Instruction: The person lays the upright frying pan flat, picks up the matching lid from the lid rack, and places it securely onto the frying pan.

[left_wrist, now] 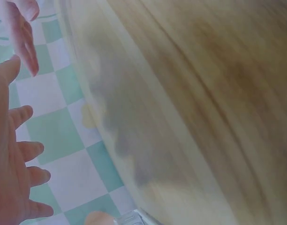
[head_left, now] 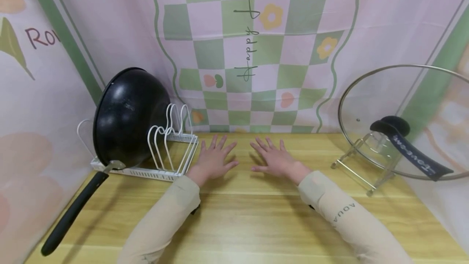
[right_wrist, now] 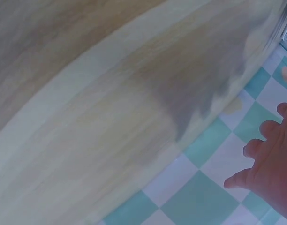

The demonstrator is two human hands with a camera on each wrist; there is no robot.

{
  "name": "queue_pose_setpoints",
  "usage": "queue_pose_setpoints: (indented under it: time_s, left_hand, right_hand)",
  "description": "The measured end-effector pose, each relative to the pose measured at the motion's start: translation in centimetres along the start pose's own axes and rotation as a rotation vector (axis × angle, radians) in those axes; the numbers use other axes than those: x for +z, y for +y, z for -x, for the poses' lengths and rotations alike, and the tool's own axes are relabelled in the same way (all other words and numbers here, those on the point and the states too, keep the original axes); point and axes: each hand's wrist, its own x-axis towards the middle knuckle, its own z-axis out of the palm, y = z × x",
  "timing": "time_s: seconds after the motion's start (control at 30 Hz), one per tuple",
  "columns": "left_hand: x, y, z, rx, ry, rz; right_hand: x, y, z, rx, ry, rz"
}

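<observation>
Our head view is bright; hazier, blurred wrist views bow the table's softly shadowed back edge.

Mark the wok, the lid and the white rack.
Wok [head_left: 128, 117], head view: on its dark outer side.
Lid [head_left: 399, 127], head view: on its black handle.
White rack [head_left: 154, 173], head view: on its front base rail.

Splayed left hand and right hand over wooden bench, black wok in white rack, glass lid on stand
</observation>
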Motion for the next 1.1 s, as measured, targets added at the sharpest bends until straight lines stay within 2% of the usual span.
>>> queue_pose_setpoints:
  time_s: [0.23, 0.47, 0.77, 1.1]
  left_hand:
    - [-0.2, 0.0, 0.2, 0.007, 0.016, -0.005]
    - [-0.6, 0.0, 0.8, 0.014, 0.0, -0.033]
    - [-0.6, 0.0, 1.2, 0.029, 0.025, -0.041]
    - [-1.8, 0.3, 2.3, 0.047, 0.042, -0.015]
  right_hand:
    - [-0.6, -0.3, 0.3, -0.021, -0.015, -0.004]
    - [-1.2, -0.9, 0.8, -0.045, -0.032, -0.009]
    - [-1.7, -1.9, 1.2, -0.077, -0.027, 0.011]
    - [-1.5, -2.8, 1.3, -0.109, -0.028, 0.058]
